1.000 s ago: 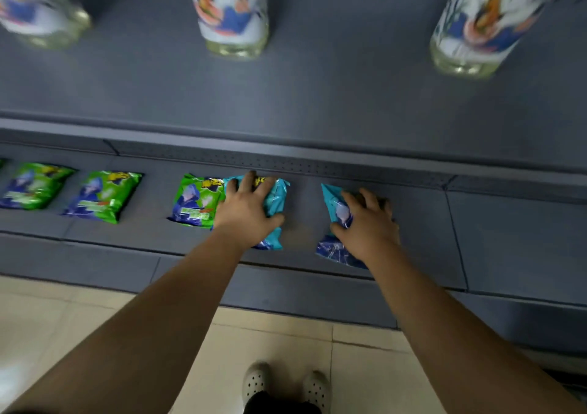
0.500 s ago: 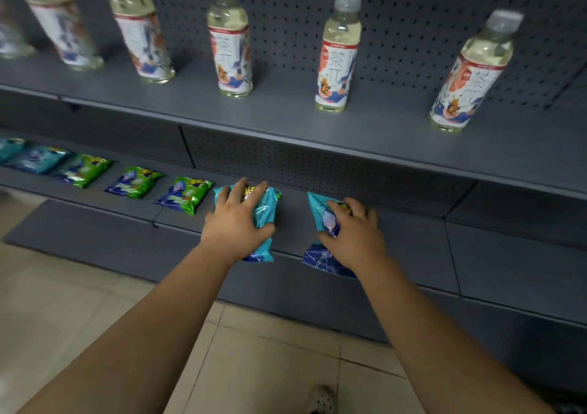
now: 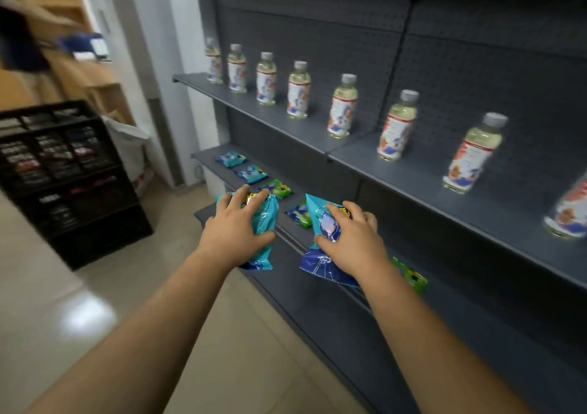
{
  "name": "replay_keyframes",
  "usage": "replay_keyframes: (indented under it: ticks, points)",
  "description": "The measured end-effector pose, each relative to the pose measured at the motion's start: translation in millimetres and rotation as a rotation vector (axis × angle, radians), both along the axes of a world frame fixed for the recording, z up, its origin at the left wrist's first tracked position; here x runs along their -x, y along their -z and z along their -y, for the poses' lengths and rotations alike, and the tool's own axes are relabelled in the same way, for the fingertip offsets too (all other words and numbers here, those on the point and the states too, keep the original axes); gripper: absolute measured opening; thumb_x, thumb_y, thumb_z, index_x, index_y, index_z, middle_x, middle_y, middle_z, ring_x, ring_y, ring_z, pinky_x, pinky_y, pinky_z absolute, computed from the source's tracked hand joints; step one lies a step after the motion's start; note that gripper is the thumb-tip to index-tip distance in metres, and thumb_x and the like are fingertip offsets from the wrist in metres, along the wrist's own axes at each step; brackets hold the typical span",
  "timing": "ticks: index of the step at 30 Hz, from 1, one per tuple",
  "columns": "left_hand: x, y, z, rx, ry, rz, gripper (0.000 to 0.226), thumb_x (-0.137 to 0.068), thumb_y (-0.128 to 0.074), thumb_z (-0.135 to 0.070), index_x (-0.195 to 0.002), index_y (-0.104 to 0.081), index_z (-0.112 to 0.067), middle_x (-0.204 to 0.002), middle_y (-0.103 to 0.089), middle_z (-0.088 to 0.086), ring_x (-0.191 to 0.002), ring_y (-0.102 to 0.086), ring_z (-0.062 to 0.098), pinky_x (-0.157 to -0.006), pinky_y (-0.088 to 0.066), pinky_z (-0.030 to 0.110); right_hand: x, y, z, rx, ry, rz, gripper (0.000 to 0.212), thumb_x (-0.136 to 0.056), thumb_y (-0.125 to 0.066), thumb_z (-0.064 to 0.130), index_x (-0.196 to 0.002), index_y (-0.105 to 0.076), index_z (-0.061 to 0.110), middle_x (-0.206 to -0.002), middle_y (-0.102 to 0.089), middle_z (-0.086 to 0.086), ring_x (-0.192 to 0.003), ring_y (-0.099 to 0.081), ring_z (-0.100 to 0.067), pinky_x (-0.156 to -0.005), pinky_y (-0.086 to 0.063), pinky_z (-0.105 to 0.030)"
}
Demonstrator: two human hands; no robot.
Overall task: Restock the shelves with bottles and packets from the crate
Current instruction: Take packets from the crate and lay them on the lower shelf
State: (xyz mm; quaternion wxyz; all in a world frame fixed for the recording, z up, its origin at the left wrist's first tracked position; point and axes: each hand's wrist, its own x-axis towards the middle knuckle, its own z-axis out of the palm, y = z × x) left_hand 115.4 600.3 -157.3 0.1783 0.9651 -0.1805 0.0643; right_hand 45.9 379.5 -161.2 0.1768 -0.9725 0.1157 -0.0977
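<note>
Left hand [image 3: 236, 232]: fingers spread and curled over a teal packet [image 3: 263, 223], gripping it above the low shelf [image 3: 320, 305]. Right hand [image 3: 351, 245]: grips a second teal packet [image 3: 319, 254] the same way, just beside the first. Low shelf: green and teal packets in a row. Upper shelf [image 3: 413, 178]: bottles [image 3: 342, 110] upright, spaced apart. Black crate [image 3: 63, 178]: on the floor, left.
</note>
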Motion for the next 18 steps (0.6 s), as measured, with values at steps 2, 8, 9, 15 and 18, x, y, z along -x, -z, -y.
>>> replay_keyframes:
  ticks: [2,8,9,15,18]
  points:
    - [-21.1,-2.8,-40.4,-0.01,-0.109,0.008,0.083,-0.079,-0.06,-0.055,-0.148,-0.015,-0.049,-0.16,-0.014,-0.006,-0.145,-0.012,0.026,-0.107,-0.037,0.052,-42.7,2.1,-34.9,0.006,-0.1,0.009,0.069,-0.085,-0.059,0.054,-0.148,-0.035,0.04,-0.152,-0.026,0.011,-0.131,-0.028,-0.027,-0.101,-0.044,-0.042]
    - [-77.1,-20.9,-140.9,-0.065,-0.375,0.047,0.084,-0.079,-0.06,-0.057,-0.148,-0.015,-0.05,-0.16,-0.012,-0.007,-0.145,-0.012,0.025,-0.106,-0.038,0.051,-160.8,-11.9,-139.0,-0.033,-0.369,0.043,0.068,-0.087,-0.06,0.051,-0.148,-0.034,0.039,-0.154,-0.025,0.009,-0.133,-0.027,-0.027,-0.105,-0.035,-0.039]
    - [-87.0,-25.0,-154.8,-0.067,-0.416,0.054,0.084,-0.078,-0.06,-0.057,-0.148,-0.015,-0.05,-0.161,-0.012,-0.007,-0.145,-0.012,0.025,-0.107,-0.037,0.051,-178.7,-15.8,-155.7,-0.033,-0.411,0.053,0.068,-0.087,-0.06,0.051,-0.148,-0.033,0.04,-0.154,-0.026,0.009,-0.134,-0.026,-0.027,-0.105,-0.036,-0.039]
    - [-135.1,-31.0,-230.8,-0.024,-0.593,0.011,0.086,-0.078,-0.06,-0.06,-0.148,-0.01,-0.051,-0.161,-0.008,-0.008,-0.146,-0.007,0.024,-0.112,-0.032,0.052,-264.6,-30.9,-241.6,-0.009,-0.583,0.049,0.067,-0.087,-0.059,0.052,-0.148,-0.034,0.039,-0.153,-0.027,0.008,-0.134,-0.026,-0.028,-0.104,-0.038,-0.042]
    - [-160.8,-21.3,-273.4,-0.032,-0.669,0.026,0.086,-0.077,-0.058,-0.062,-0.149,-0.011,-0.05,-0.16,-0.012,-0.006,-0.145,-0.013,0.025,-0.11,-0.035,0.05,-305.0,-25.3,-285.4,-0.006,-0.659,0.04,0.068,-0.087,-0.059,0.053,-0.148,-0.033,0.04,-0.154,-0.025,0.008,-0.134,-0.026,-0.027,-0.105,-0.04,-0.045]
